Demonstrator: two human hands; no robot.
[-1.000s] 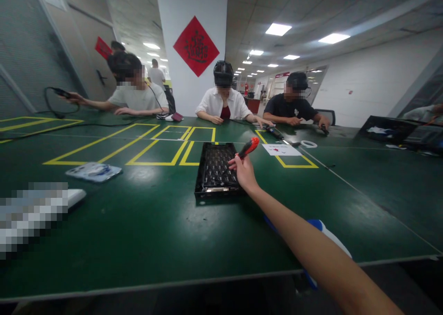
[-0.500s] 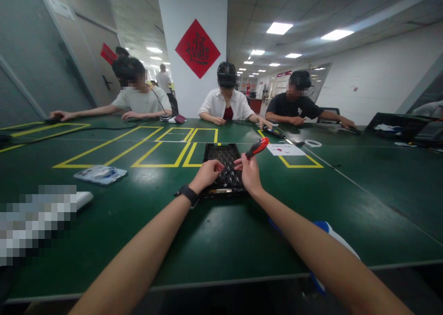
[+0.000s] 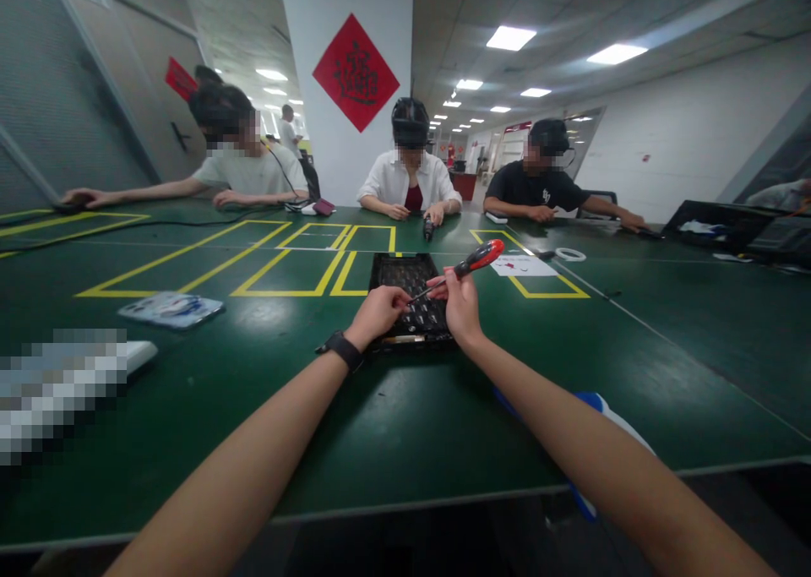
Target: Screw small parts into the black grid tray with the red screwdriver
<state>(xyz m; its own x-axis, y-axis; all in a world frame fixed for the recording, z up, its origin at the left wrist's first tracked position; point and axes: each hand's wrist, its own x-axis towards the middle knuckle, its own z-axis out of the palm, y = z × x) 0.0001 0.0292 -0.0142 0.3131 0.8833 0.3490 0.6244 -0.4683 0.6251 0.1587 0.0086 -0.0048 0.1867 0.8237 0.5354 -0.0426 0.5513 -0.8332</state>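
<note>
A black keyboard-like tray (image 3: 405, 273) lies flat on the green table (image 3: 253, 391) in front of me. My right hand (image 3: 461, 305) is closed round a screwdriver (image 3: 472, 263) with a red and black handle, its shaft slanting down-left over the tray. My left hand (image 3: 378, 311), with a black watch at the wrist, sits at the tray's near left part, fingers curled close to the screwdriver's tip. What those fingers pinch, if anything, is too small to see.
Three people sit across the table, hands on it. A white sheet (image 3: 524, 265) and a tape ring (image 3: 570, 254) lie to the right, a packet (image 3: 171, 309) to the left. Yellow tape lines (image 3: 285, 264) mark the table. A blue-white object (image 3: 601, 416) lies under my right forearm.
My left arm came into view and its hand settled at the tray beside the screwdriver tip. The right hand has tilted the screwdriver a little lower and shifted slightly right.
</note>
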